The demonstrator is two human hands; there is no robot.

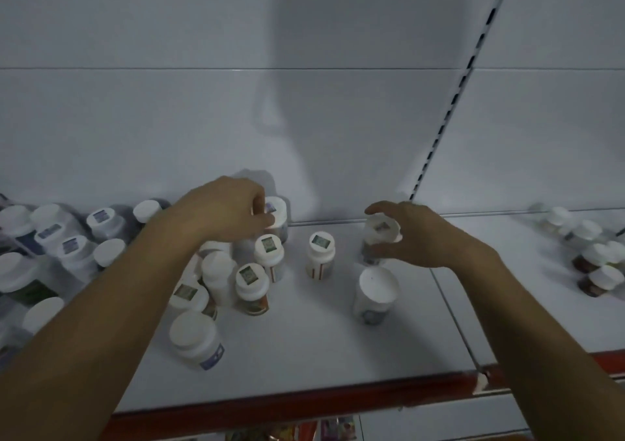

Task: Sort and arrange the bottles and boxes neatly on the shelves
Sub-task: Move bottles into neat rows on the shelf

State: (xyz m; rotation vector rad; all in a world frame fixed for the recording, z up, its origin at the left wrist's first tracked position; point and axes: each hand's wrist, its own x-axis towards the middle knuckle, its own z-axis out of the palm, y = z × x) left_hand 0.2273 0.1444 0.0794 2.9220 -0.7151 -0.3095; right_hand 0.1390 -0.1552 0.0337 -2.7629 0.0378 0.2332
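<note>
Smooth, round plastic bottles [269, 254] with flat white caps are standing on a matte white metal shelf [304, 349], which is carrying a glossy red front strip [304, 398]. The left hand [230, 212] is reaching palm-down over the crowded group, its curled fingers and thumb pinching the cap of the rear bottle [280, 211] close to the back panel. The right hand [419, 236] is curling thumb and fingers round the sticker-topped bottle [381, 228] near the slotted upright [449, 109]. Between the hands an orange-striped bottle [320, 254] is standing upright. A wide-capped bottle [375, 291] is sitting just in front of the right hand.
</note>
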